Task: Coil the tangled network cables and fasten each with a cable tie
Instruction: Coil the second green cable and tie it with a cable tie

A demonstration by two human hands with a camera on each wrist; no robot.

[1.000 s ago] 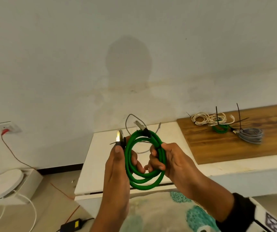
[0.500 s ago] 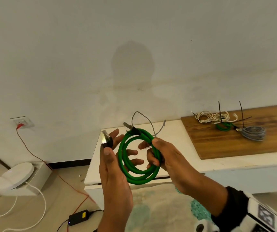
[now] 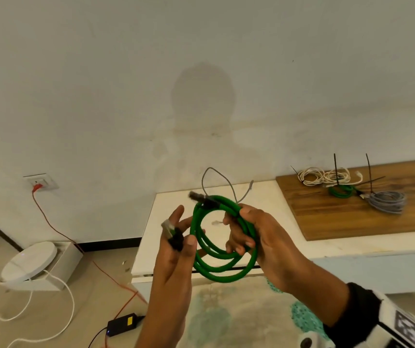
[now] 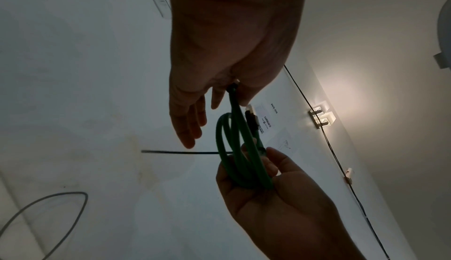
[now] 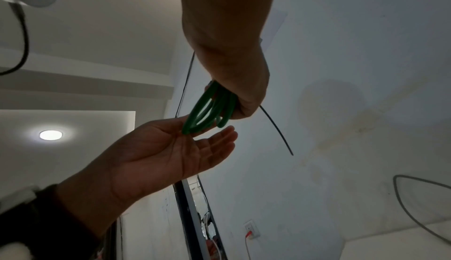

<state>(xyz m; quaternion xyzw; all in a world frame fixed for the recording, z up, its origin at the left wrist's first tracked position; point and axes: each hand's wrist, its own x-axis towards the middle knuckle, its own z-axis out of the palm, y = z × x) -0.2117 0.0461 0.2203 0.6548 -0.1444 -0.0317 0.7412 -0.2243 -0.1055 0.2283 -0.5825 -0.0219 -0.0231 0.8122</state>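
White bench (image 3: 176,237) is the landmark; wooden board (image 3: 352,217) on its right part carries tied coils, white (image 3: 327,175), grey (image 3: 387,200), small green (image 3: 340,191). Green cable coil (image 3: 222,243) held up in front of the bench: right hand (image 3: 259,237) fingers clenched round its right side, left hand (image 3: 176,244) pinching the end plug (image 3: 170,228), other fingers straight. Black tie (image 5: 278,131) looks to sit in the right hand's grip, view dim.

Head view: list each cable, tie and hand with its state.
Green network cable: coiled, untied, held in the air.
Right hand: grips the coil and a black cable tie.
Left hand: pinches the cable's end plug.
Cable bundles: tied, on the wooden board.
Grey cable: loose.
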